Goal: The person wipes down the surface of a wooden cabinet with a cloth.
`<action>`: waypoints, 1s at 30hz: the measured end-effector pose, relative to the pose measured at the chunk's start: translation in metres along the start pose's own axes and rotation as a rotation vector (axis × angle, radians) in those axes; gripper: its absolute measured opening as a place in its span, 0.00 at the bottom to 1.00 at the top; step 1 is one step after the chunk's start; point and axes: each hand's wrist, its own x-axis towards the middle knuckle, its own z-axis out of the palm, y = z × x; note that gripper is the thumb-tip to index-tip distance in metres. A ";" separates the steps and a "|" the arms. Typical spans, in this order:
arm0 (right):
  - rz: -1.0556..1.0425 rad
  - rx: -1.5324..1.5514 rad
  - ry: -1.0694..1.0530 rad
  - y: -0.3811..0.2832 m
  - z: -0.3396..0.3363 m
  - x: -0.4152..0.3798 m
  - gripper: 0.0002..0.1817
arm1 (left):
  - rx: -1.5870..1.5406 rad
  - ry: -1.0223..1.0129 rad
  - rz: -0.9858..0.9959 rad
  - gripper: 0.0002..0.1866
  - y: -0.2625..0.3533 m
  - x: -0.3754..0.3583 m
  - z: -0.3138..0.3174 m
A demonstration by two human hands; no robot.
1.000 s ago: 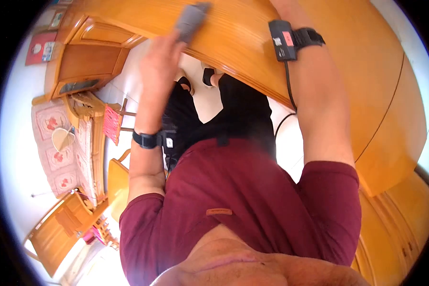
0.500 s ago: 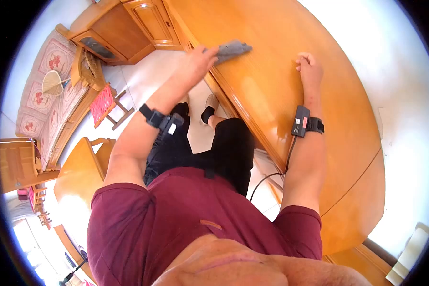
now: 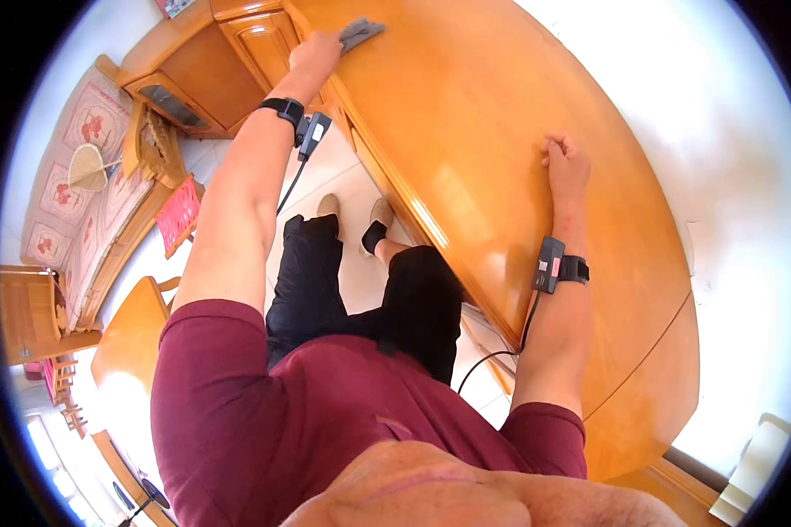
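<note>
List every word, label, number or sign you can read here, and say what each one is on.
No text can be read.
Wrist device on the right arm: a small red and white label, too blurred to read.
Wrist device on the left arm: a white label, too small to read.
Shirt: a small patch on the chest, no letters legible.
Grey cloth under the left hand and wooden table: no markings visible.

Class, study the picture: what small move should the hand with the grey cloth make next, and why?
Probably draw the grey cloth back along the wooden table. The left hand presses it at the far edge with the arm stretched out, while the right hand rests flat on the top, bracing.
</note>
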 end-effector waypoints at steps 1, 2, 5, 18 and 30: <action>0.002 -0.003 0.009 0.000 0.000 0.001 0.11 | -0.033 0.007 -0.052 0.16 0.001 0.008 -0.002; 0.020 0.022 0.013 0.001 0.000 0.001 0.11 | -0.036 0.007 -0.041 0.16 -0.004 0.022 0.007; 0.067 0.036 0.017 0.004 0.000 0.003 0.11 | 0.019 -0.057 -0.108 0.16 -0.009 0.052 0.022; 0.116 0.028 0.031 -0.002 0.001 0.001 0.12 | -0.343 -0.155 0.282 0.19 0.127 -0.011 -0.003; -0.067 0.077 0.253 0.023 0.007 0.011 0.13 | -0.333 -0.304 0.686 0.16 0.201 -0.109 -0.046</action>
